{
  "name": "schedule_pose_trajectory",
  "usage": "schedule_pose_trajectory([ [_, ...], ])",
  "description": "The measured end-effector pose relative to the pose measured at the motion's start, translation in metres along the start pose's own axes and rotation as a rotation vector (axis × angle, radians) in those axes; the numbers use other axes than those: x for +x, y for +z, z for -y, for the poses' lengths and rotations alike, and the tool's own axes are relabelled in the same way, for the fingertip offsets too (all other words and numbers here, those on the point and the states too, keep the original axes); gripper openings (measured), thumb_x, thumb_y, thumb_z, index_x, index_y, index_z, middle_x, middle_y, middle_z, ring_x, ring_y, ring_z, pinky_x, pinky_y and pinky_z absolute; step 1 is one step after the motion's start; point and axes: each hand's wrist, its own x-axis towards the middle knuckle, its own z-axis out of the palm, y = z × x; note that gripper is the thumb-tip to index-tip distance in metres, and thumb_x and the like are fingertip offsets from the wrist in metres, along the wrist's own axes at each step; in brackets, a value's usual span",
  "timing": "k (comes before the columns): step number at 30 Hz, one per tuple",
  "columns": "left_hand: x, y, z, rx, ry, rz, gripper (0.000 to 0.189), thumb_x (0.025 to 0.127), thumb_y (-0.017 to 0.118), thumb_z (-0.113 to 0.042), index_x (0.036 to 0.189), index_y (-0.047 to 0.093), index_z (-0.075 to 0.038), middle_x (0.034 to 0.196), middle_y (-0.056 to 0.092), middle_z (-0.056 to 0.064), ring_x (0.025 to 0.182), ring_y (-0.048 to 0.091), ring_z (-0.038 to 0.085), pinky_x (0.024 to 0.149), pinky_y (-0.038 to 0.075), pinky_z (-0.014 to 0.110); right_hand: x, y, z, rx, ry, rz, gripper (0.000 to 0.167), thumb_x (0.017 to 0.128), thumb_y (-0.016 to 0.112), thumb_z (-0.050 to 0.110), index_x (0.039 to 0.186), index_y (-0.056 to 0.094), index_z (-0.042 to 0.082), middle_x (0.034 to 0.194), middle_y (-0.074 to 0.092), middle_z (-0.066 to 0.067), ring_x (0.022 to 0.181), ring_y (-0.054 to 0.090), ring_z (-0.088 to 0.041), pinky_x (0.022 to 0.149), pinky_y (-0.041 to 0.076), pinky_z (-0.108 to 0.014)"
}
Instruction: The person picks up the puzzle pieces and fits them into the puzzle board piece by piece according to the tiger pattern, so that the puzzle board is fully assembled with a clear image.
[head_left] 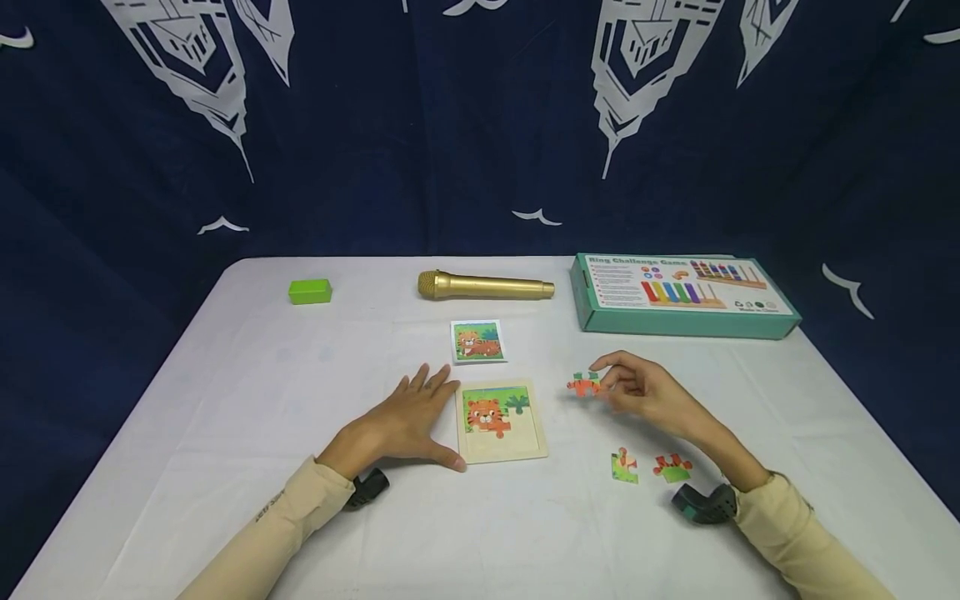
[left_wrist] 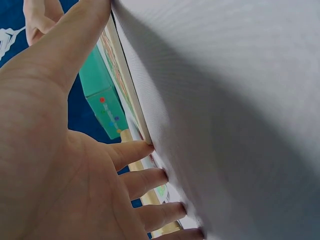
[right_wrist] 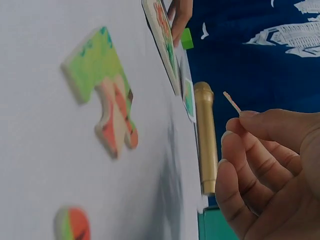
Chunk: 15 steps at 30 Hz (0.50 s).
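My right hand (head_left: 637,387) pinches an orange and green puzzle piece (head_left: 582,384) between thumb and fingertips, lifted over the table; in the right wrist view the piece (right_wrist: 231,102) shows edge-on. Fingers spread, my left hand (head_left: 405,421) rests on the table, thumb and index fingertip at the left edge of the wooden puzzle board (head_left: 521,445). Fitted pieces in its upper and left part show a tiger's face and some greenery; bare wood shows at the lower right. Two loose pieces lie below my right hand: a green-and-orange one (head_left: 624,467) and a wider one (head_left: 672,468).
Just behind the board lies a tiger picture card (head_left: 478,342). Farther back are a gold microphone (head_left: 486,287) and a green block (head_left: 310,292) to the left. A teal game box (head_left: 686,300) stands at the back right. A dark patterned cloth (head_left: 420,125) hangs behind the table.
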Motion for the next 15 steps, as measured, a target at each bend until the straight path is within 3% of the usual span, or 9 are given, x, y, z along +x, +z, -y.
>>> schedule_pose_trajectory([
  [15,0.0,0.0,0.001,0.0,0.003,0.003,0.119,0.063,0.077,-0.066,0.151,0.026,-0.004,0.159,0.01,0.017,0.145,0.002,0.041,0.115,0.009,0.057,0.025,0.03,0.013,-0.002,-0.007,0.056,0.03,0.087,0.066,0.001,0.116,0.056,0.001,0.084,0.062,-0.008,0.07,0.059,-0.012,0.064,0.05,-0.022],
])
